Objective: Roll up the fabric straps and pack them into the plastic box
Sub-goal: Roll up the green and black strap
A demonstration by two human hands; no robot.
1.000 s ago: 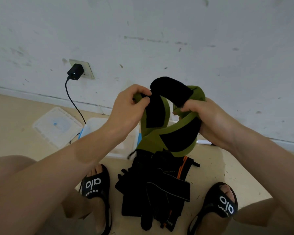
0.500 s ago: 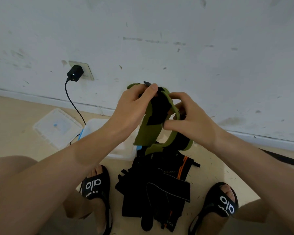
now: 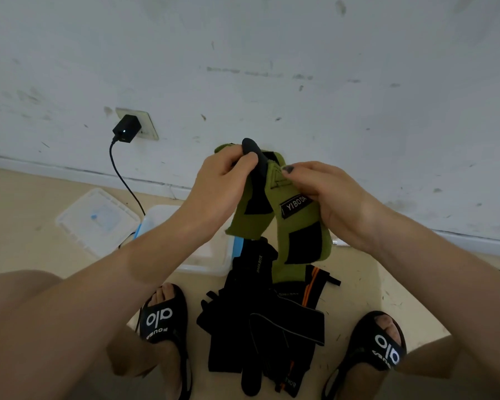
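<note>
Both forearms are bare, with no sleeves seen, and the knees at the lower corners of the frame are uncovered too. The left hand [image 3: 217,183] and right hand [image 3: 326,192] are ungloved; a dark-painted nail is seen on the right thumb. Black slide sandals [image 3: 163,319] with white "alo" lettering across the straps are worn on both feet.

Open air above the floor between both hands [image 3: 324,197] and the wall. The plastic box [image 3: 205,261] sits low left, its mouth partly hidden under the left forearm [image 3: 145,255], lid [image 3: 97,220] just beside it, charger cable [image 3: 124,183] trailing down to its far corner. A black pile of straps [image 3: 260,321] fills the floor between the sandals [image 3: 162,319].
</note>
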